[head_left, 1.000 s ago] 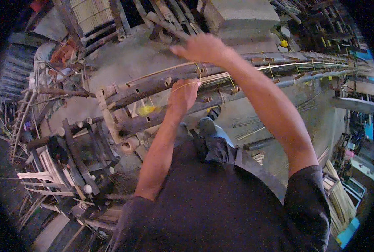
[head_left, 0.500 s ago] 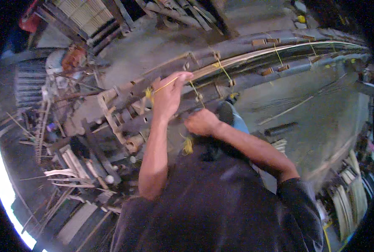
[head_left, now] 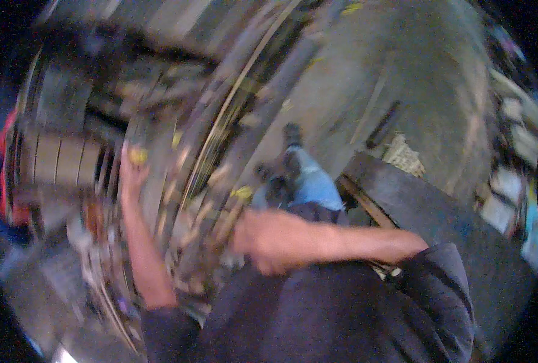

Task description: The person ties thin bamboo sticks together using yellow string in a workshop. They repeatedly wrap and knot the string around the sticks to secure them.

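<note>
My left hand [head_left: 134, 172] is stretched out to the far left, blurred, with a yellow bunch of twine [head_left: 139, 156] at its fingers. They look closed on it. Close in front of my body, my right hand [head_left: 267, 239] is curled and smeared by motion; what it holds, if anything, does not show. Between and beyond the hands runs a long frame of two dark poles [head_left: 275, 100], with thin pale strips [head_left: 238, 85] lying lengthwise between them. Bits of yellow twine [head_left: 243, 192] show at the frame's near end, close to my right hand.
Beside my leg in blue trousers [head_left: 317, 178] stands a dark flat board [head_left: 414, 206]. A short dark pipe [head_left: 382, 124] lies on the floor beyond it. Slatted pieces [head_left: 63, 160] are on the left, and pale stacked pieces [head_left: 511, 190] along the right.
My view has swung, so the frame now runs steeply upward. My left hand has left the frame's strips and reached out leftward; my right hand has drawn nearer my body.
</note>
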Demonstrator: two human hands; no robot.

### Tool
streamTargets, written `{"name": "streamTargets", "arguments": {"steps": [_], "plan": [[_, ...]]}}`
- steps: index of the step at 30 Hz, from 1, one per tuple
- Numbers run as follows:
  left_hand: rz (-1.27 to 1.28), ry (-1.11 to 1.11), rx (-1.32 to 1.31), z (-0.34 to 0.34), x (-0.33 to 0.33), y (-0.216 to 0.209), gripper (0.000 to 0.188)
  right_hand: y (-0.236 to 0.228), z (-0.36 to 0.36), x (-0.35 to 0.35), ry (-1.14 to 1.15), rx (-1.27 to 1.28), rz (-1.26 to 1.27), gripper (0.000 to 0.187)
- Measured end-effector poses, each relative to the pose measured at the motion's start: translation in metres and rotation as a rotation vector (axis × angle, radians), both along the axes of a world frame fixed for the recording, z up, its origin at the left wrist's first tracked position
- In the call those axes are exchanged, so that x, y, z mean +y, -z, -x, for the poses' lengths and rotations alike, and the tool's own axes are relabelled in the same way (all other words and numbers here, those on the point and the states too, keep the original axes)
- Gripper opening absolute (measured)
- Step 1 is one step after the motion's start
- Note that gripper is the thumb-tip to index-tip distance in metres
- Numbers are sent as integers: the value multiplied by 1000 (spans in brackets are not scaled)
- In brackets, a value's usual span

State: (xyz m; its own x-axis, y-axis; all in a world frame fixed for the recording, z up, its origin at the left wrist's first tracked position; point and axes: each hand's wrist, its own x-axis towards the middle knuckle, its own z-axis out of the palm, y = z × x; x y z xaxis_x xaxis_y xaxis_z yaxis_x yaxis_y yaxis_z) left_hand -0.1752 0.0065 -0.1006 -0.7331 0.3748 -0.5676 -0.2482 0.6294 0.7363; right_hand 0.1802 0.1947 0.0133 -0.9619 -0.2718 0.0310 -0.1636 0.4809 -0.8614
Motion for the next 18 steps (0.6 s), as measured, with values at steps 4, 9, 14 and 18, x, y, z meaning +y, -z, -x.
{"name": "streamTargets", "arguments": {"steps": [4, 9, 14, 18], "plan": [[505, 415, 3, 31, 8, 28, 62, -121, -52, 48, 273, 502, 19, 17], [205, 468, 415, -3, 140, -3, 51, -26, -50, 141, 844, 335, -11, 35], [-114, 401, 905, -109, 312, -63, 38, 175, -122, 253, 1279, -137, 506, 19], [-19, 528, 1174, -220, 457, -44, 33, 473, -204, 326, 1790, -452, 677, 18]]}}
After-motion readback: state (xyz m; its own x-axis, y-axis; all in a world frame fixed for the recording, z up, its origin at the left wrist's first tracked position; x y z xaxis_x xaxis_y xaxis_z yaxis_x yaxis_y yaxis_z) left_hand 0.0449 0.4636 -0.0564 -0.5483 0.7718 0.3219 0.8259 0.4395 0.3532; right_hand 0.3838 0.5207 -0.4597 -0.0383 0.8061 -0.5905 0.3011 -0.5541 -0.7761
